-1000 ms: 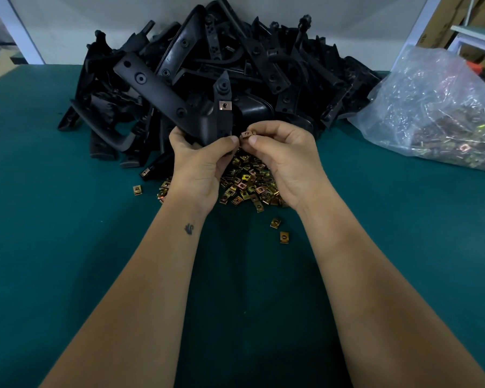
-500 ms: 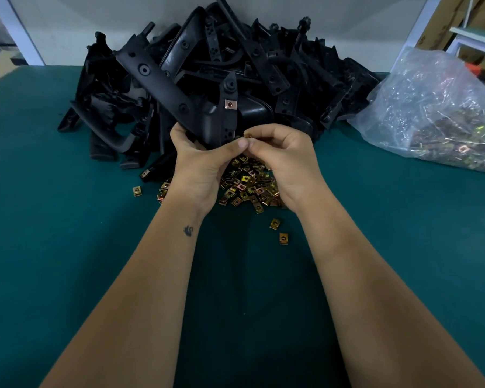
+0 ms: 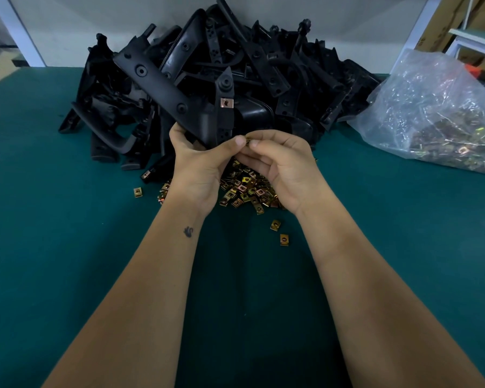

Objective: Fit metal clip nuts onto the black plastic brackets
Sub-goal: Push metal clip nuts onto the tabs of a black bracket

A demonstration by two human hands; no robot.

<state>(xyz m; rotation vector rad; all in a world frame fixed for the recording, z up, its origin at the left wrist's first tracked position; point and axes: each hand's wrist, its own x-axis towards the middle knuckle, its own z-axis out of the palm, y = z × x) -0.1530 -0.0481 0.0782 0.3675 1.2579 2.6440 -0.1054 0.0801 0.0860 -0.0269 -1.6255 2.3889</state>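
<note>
My left hand (image 3: 199, 163) grips the lower end of a black plastic bracket (image 3: 163, 88) that rises to the upper left. One copper clip nut (image 3: 226, 102) sits on the bracket's upright tab. My right hand (image 3: 280, 163) pinches a small metal clip nut (image 3: 247, 141) at the bracket's bottom edge, right against my left thumb. Most of that nut is hidden by the fingertips. A loose heap of brass clip nuts (image 3: 247, 189) lies on the table under both hands.
A large pile of black brackets (image 3: 263, 68) fills the back of the green table (image 3: 67, 247). A clear plastic bag of clip nuts (image 3: 437, 116) lies at the right. Stray nuts (image 3: 284, 239) lie near my right forearm, and one (image 3: 137, 192) at the left.
My right hand has brought the clip nut leftward to the bracket's lower edge, closing the gap to my left thumb. The bracket has tipped slightly more upright.
</note>
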